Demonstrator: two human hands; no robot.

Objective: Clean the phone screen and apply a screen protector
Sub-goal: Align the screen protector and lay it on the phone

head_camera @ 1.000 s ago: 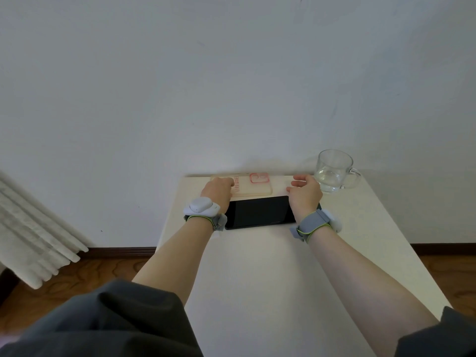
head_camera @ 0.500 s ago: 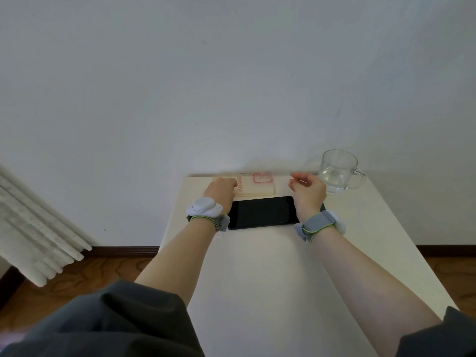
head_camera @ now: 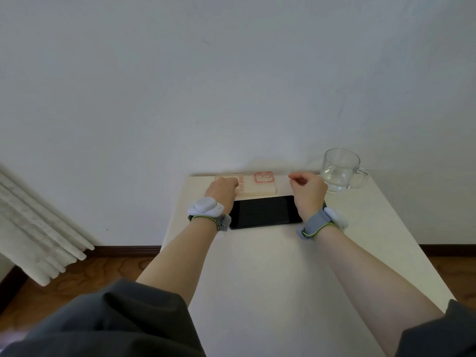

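Observation:
A black phone (head_camera: pixel 262 212) lies flat, screen up, on the white table (head_camera: pixel 270 266) near the far edge. Right behind it, against the wall, a flat cream box (head_camera: pixel 260 188) with red print lies on the table. My left hand (head_camera: pixel 222 191) rests over the left end of that box, fingers curled down onto it. My right hand (head_camera: pixel 307 189) hovers just right of the box and above the phone's right end. Its thumb and forefinger are pinched together, and I see nothing between them.
A clear glass mug (head_camera: pixel 339 170) with a little water stands at the far right corner, close to my right hand. The wall rises directly behind the table. A white curtain (head_camera: pixel 38 238) hangs at the left over a wooden floor.
My right hand has lifted off the right end of the box and drawn slightly right, toward the mug, closing into a pinch. My left hand has stayed on the box.

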